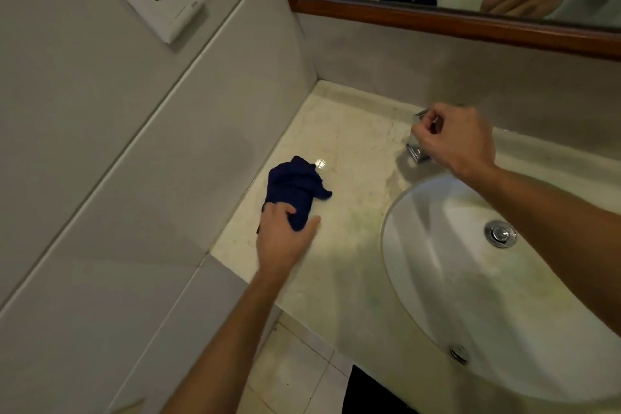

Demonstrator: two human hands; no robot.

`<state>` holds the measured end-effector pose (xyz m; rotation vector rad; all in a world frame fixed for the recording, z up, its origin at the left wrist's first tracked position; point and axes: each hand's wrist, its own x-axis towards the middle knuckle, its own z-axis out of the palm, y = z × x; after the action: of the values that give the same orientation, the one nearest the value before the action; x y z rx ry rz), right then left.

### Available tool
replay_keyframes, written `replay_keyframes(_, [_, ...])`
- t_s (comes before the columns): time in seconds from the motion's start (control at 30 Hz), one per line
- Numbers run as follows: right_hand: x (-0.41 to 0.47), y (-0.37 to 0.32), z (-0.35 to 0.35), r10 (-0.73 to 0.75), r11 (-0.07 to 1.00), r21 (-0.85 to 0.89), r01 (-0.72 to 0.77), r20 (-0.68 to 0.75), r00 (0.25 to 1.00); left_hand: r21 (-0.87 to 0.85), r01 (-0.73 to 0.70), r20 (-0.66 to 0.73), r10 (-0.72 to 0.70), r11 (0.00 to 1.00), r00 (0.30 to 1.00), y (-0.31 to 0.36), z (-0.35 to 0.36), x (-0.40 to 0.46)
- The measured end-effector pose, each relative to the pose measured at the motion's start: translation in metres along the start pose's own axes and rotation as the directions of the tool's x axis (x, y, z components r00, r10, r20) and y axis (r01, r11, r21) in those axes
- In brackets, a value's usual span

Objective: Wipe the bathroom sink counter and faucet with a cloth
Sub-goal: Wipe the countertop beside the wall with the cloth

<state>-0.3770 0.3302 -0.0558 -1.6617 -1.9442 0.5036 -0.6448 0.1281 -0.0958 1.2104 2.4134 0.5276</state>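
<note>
Left hand [285, 239] grips the bunched cloth [293, 193] on the counter [356, 158], cloth beyond its fingertips. Right hand [453, 138] curls around the faucet [415, 151]. Counter wiping appears underway; next, sweep the cloth toward the faucet.

The single head view looks steeply down and forward from above the counter [353, 144], close over both forearms. It is tilted, so the sink [420, 245] sits lower right, the mirror [437, 20] upper right, the wall [100, 144] left.
</note>
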Motion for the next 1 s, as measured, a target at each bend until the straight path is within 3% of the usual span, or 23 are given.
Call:
replay_keyframes(0.1, [0.001, 0.002, 0.003, -0.014, 1.000, -0.014, 0.014, -0.018, 1.000, 0.280, -0.093, 0.031, 0.088, 0.955, 0.996, -0.007, 0.029, 0.016])
replay_keyframes(0.17, [0.001, 0.003, 0.004, -0.019, 1.000, -0.010, 0.019, -0.027, 0.999, 0.342, -0.066, -0.023, 0.079, 0.937, 0.997, -0.014, 0.029, 0.034])
replay_keyframes(0.3, [0.001, 0.004, 0.003, -0.014, 1.000, 0.006, 0.015, -0.020, 1.000, 0.454, -0.168, 0.065, 0.156, 0.875, 0.986, -0.012, 0.010, 0.059])
replay_keyframes(0.37, [0.001, 0.003, 0.002, -0.014, 1.000, 0.005, 0.014, -0.022, 1.000, 0.438, -0.140, 0.157, 0.078, 0.888, 0.984, -0.003, -0.011, 0.075])
replay_keyframes(0.43, [0.002, 0.003, 0.003, -0.023, 1.000, -0.006, 0.023, -0.020, 1.000, 0.210, 0.074, 0.267, -0.130, 0.975, 0.955, 0.003, -0.039, 0.089])
replay_keyframes(0.47, [0.002, 0.003, 0.003, -0.025, 1.000, -0.011, 0.025, -0.018, 1.000, -0.006, 0.256, 0.362, -0.237, 0.967, 0.902, 0.007, -0.052, 0.087])
replay_keyframes(0.5, [0.002, 0.002, 0.002, -0.026, 1.000, -0.014, 0.026, -0.018, 1.000, -0.212, 0.444, 0.504, -0.292, 0.871, 0.813, 0.011, -0.065, 0.079])
replay_keyframes(0.57, [0.002, 0.002, 0.002, -0.025, 1.000, -0.014, 0.025, -0.018, 1.000, -0.443, 0.681, 0.736, -0.197, 0.583, 0.647, 0.009, -0.079, 0.058])
replay_keyframes(0.6, [0.003, 0.003, 0.002, -0.028, 1.000, -0.013, 0.028, -0.015, 1.000, -0.458, 0.732, 0.790, -0.147, 0.505, 0.595, 0.005, -0.080, 0.050])
replay_keyframes(0.63, [0.003, 0.003, 0.001, -0.033, 0.999, -0.013, 0.033, -0.010, 0.999, -0.429, 0.757, 0.825, -0.126, 0.492, 0.550, 0.001, -0.078, 0.044])
replay_keyframes(0.7, [0.002, 0.002, 0.001, -0.044, 0.999, -0.011, 0.044, -0.011, 0.999, -0.307, 0.735, 0.851, -0.173, 0.604, 0.497, -0.001, -0.072, 0.039])
replay_keyframes(0.77, [0.001, 0.001, 0.000, -0.043, 0.999, -0.011, 0.042, -0.029, 0.999, -0.189, 0.646, 0.831, -0.230, 0.740, 0.506, 0.007, -0.066, 0.045])
replay_keyframes(0.8, [0.001, 0.000, 0.000, -0.035, 0.999, -0.008, 0.035, -0.031, 0.999, -0.143, 0.583, 0.800, -0.253, 0.800, 0.544, 0.013, -0.063, 0.052])
replay_keyframes(0.93, [0.000, 0.000, -0.001, -0.030, 1.000, -0.007, 0.030, -0.019, 0.999, -0.176, 0.287, 0.615, -0.123, 0.942, 0.779, 0.056, -0.070, 0.101])
replay_keyframes(1.0, [0.000, 0.000, -0.002, -0.033, 0.999, 0.000, 0.033, -0.013, 0.999, -0.137, 0.014, 0.402, 0.043, 0.990, 0.915, 0.080, -0.069, 0.138])
